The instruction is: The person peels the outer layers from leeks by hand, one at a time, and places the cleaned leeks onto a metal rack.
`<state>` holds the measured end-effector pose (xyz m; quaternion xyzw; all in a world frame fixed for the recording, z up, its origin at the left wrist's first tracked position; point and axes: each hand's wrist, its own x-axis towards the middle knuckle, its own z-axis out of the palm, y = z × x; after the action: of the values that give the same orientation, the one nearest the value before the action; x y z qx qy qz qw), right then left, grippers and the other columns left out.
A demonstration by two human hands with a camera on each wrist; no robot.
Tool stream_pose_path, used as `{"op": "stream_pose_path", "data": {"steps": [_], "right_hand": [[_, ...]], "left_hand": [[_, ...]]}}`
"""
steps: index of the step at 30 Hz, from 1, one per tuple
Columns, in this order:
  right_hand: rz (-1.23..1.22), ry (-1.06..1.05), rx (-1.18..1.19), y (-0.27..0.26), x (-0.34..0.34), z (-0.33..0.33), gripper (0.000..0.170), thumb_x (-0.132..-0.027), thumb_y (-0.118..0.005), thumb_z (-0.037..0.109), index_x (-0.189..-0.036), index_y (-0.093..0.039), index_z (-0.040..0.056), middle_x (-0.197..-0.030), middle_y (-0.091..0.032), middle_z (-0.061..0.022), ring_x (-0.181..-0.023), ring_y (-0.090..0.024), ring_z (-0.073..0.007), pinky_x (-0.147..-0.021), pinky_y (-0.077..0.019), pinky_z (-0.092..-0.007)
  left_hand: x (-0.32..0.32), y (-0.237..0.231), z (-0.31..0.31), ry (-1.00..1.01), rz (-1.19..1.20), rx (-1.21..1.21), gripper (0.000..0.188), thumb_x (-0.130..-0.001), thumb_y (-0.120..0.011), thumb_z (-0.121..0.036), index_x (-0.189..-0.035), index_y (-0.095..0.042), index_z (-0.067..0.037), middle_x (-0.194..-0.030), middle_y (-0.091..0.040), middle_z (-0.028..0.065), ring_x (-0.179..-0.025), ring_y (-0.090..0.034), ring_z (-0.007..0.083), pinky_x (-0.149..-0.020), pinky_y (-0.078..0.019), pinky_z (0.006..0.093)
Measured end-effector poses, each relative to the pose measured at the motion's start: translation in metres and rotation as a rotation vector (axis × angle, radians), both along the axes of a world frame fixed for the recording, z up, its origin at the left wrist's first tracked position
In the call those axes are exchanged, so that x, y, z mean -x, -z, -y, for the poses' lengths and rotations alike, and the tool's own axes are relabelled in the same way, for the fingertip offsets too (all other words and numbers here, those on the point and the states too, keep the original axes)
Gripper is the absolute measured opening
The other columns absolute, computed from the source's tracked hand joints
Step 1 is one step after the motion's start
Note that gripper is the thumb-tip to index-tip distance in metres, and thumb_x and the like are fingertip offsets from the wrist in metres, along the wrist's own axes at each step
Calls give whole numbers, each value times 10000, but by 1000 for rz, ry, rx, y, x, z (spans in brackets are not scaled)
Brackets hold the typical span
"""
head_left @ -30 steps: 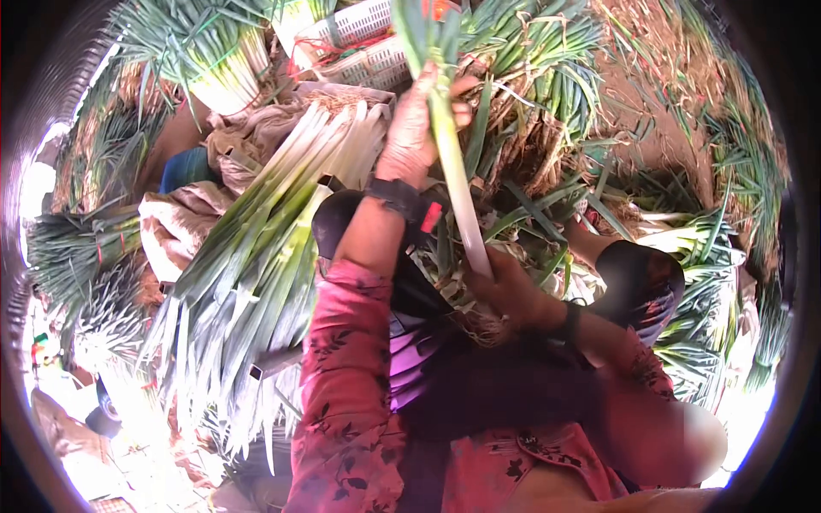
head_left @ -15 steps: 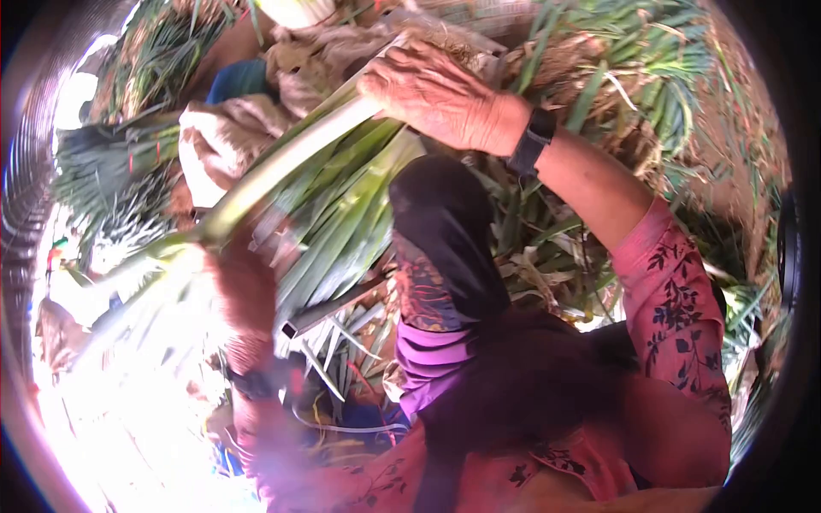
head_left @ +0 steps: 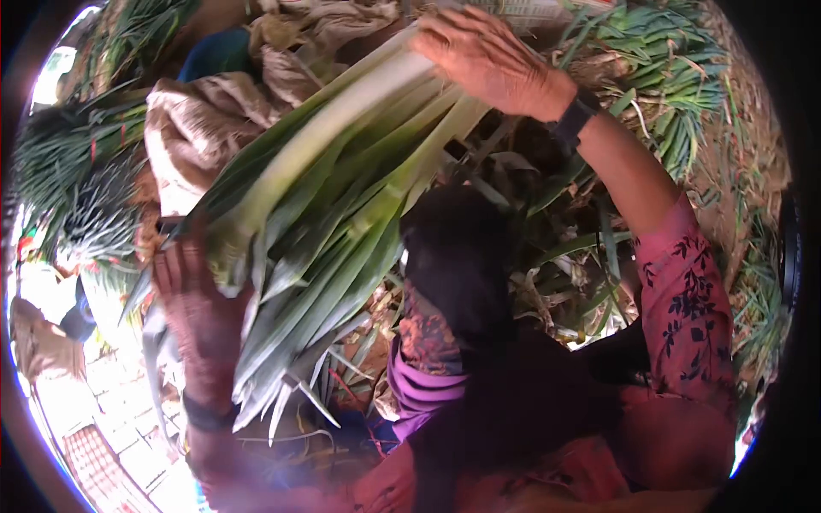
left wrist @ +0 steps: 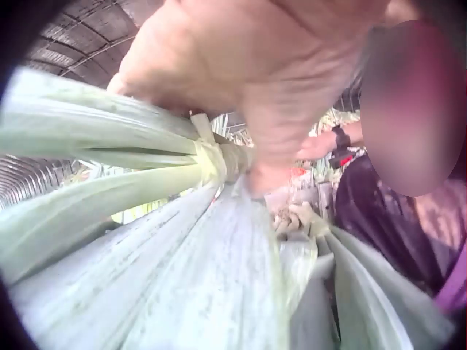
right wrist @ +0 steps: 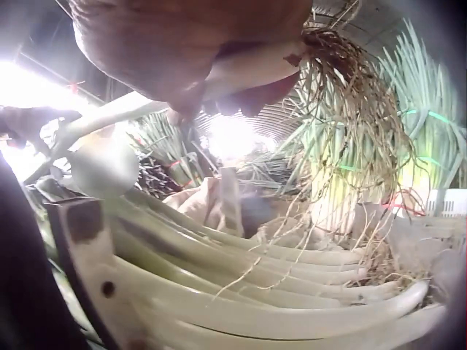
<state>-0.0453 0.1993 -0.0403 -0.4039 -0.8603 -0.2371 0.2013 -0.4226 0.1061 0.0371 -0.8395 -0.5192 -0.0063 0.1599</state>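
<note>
A leek (head_left: 325,137) lies slantwise over a heap of other leeks (head_left: 368,214), with its white end up and to the right. My right hand (head_left: 492,64) grips that white end; in the right wrist view its fingers curl round the shaft and brown roots (right wrist: 357,95) hang out beside it. My left hand (head_left: 201,299) is at the leaf end, fingers extended and thumb apart, against the leaves. The left wrist view has the leek's neck (left wrist: 222,160) close beside the thumb, with broad leaves (left wrist: 182,270) fanning toward the camera.
A metal upright with a hole (right wrist: 98,270) stands by the heaped leeks. Pale sacking (head_left: 192,128) and a blue object (head_left: 218,56) lie left of them. Bundled leeks (right wrist: 427,109) stand behind. My dark-covered knee (head_left: 453,248) is close to the heap, with loose leaves (head_left: 556,291) beyond.
The leek was upright between both hands, then swung left over the heap and lowered. My right hand stayed at its white end; my left moved from gripping its neck to extended fingers by the leaves.
</note>
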Motion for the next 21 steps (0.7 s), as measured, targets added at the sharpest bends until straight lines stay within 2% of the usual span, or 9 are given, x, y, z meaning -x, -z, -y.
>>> {"op": "stream_pose_path", "data": {"steps": [5, 9, 12, 14, 16, 18, 19, 20, 21], "right_hand": [[-139, 1, 126, 0, -16, -64, 283, -843, -545, 148, -1109, -491, 66, -1027, -521, -121, -950, -542, -274, -781, -449, -400], [-244, 33, 349, 38, -10, -110, 343, -864, -509, 168, -1182, -443, 58, -1136, -474, -125, -1005, -522, -267, -815, -437, -399], [-315, 105, 531, 74, -9, -139, 387, -880, -482, 183, -1236, -406, 52, -1218, -438, -129, -1046, -507, -263, -839, -429, -399], [-359, 163, 649, 94, -13, -155, 417, -890, -465, 193, -1273, -382, 48, -1272, -414, -131, -1073, -497, -260, -856, -423, -398], [-390, 223, 763, 111, -21, -172, 447, -901, -447, 202, -1309, -358, 44, -1326, -390, -133, -1100, -487, -256, -872, -417, -398], [-351, 289, 855, 134, -27, -185, 477, -911, -429, 212, -1346, -334, 40, -1381, -366, -136, -1127, -477, -253, -889, -412, -398], [-213, 311, 836, 145, -24, -192, 492, -917, -420, 217, -1364, -321, 38, -1408, -355, -137, -1141, -472, -252, -897, -409, -397], [217, 328, 545, 173, -23, -201, 470, -841, -583, 117, -1283, -437, 49, -1329, -458, -111, -1291, -360, -263, -1085, -254, -472], [182, 331, 288, 181, -15, -192, 467, -776, -620, 82, -1221, -486, 40, -1274, -510, -116, -1274, -389, -251, -1058, -295, -447]], "left_hand": [[-12, -47, -83, 76, 117, 57, 453, -777, -693, -96, -1194, -534, -17, -1032, -599, 170, -928, -610, 336, -761, -494, 379], [-3, -21, -152, 75, 114, 235, 478, -771, -714, -133, -1205, -539, -35, -1090, -607, 161, -993, -597, 316, -871, -460, 380], [-7, 20, -199, -19, 113, 560, 461, -801, -691, -174, -1217, -540, -43, -1132, -605, 147, -1052, -580, 275, -938, -422, 358], [-14, 58, -224, 68, 279, 745, 482, -810, -689, -308, -1189, -572, -35, -1097, -623, 177, -1054, -590, 282, -924, -428, 369], [-21, 77, -230, 64, 234, 796, 664, -835, -662, -406, -1312, -447, 2, -1267, -527, 217, -1190, -506, 301, -1007, -375, 353], [-30, 91, -226, -110, 363, 925, 796, -827, -662, -452, -1383, -337, 17, -1355, -438, 239, -1272, -424, 315, -1060, -320, 348], [-32, 97, -223, -104, 400, 1001, 869, -823, -661, -471, -1414, -265, 28, -1395, -386, 250, -1316, -365, 319, -1088, -278, 350], [-29, 103, -221, -46, 326, 955, 886, -816, -666, -468, -1420, -244, 24, -1398, -382, 242, -1321, -354, 320, -1089, -280, 355], [-30, 109, -218, -27, 283, 910, 880, -815, -670, -456, -1423, -242, 14, -1399, -379, 243, -1320, -354, 321, -1088, -284, 363]]}}
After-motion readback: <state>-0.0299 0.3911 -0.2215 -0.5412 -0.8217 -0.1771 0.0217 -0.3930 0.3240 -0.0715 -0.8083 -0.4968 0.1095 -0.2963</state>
